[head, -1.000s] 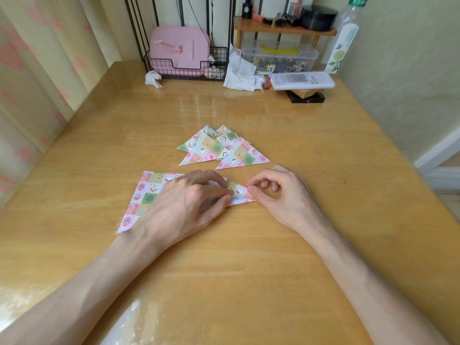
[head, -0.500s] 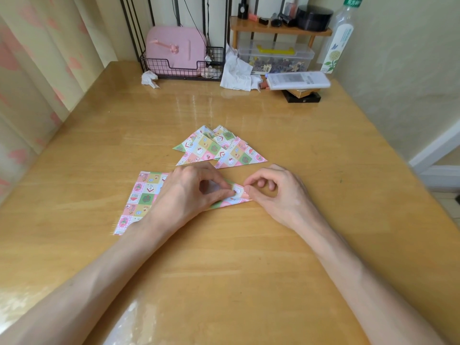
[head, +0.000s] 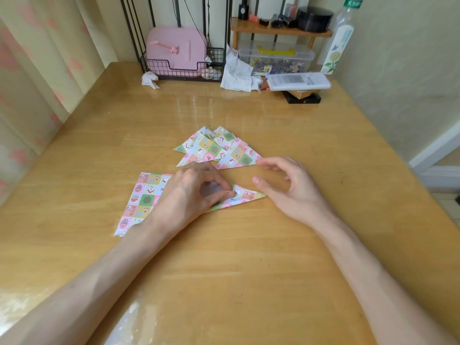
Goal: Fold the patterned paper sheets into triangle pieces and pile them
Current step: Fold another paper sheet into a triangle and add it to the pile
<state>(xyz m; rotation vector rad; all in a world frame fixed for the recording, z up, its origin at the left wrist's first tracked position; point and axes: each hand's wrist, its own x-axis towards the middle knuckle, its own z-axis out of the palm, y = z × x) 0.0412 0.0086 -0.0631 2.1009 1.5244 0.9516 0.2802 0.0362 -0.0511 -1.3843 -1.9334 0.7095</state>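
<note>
A pile of folded patterned triangles (head: pixel 214 149) lies in the middle of the wooden table (head: pixel 249 257). In front of it lies a flat patterned sheet (head: pixel 144 197). On the sheet's right side lies a folded triangle piece (head: pixel 245 195), its tip pointing right. My left hand (head: pixel 189 195) covers most of this piece and pinches it with curled thumb and forefinger near the fold. My right hand (head: pixel 291 188) hovers just right of the tip, fingers loosely curled, holding nothing.
At the back stand a wire basket with a pink case (head: pixel 174 52), crumpled tissues (head: pixel 236 73), a clear box (head: pixel 276 58) under a small shelf, a white remote (head: pixel 298 80) and a bottle (head: pixel 341 38). A curtain hangs left, a wall stands right.
My right hand has let go of the triangle's tip and drawn back to the right. My left hand stays on the folded piece.
</note>
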